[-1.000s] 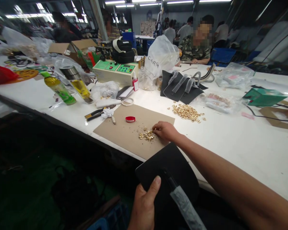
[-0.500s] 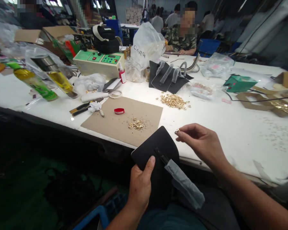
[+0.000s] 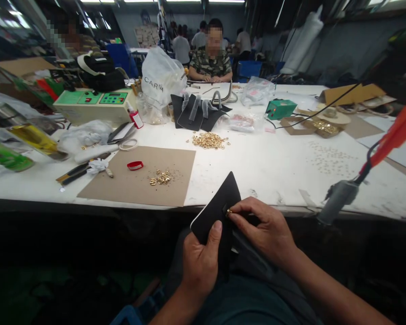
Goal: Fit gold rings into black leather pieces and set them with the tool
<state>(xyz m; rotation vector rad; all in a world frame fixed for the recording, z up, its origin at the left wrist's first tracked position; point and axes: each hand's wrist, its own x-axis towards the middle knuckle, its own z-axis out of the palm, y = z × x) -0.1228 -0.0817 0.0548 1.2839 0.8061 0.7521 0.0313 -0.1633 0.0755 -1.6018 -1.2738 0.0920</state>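
Note:
My left hand (image 3: 203,255) is closed on a black leather panel (image 3: 211,219), its thumb lying across the front face. The panel is tilted up over my lap, in front of the table edge. A strap end shows on the panel, and the plastic-wrapped handle (image 3: 253,250) hangs partly hidden below my right wrist. Between the thumb and forefinger of my right hand (image 3: 265,228) is a small gold metal ring (image 3: 228,212), held against the strap end. Whether the strap passes through it I cannot tell. A small group of gold fittings (image 3: 161,178) lies on brown cardboard (image 3: 131,189).
A larger pile of gold fittings (image 3: 209,140) lies mid-table, before more black panels with wrapped handles (image 3: 192,113). Pliers (image 3: 77,171) and a red band (image 3: 135,165) are on the left. At right hangs a grey tool on an orange cord (image 3: 340,198). Another person (image 3: 210,65) sits opposite.
My right hand has brought the gold ring left and down onto the panel's strap end. The panel has turned more edge-on, and the view has swung to the right.

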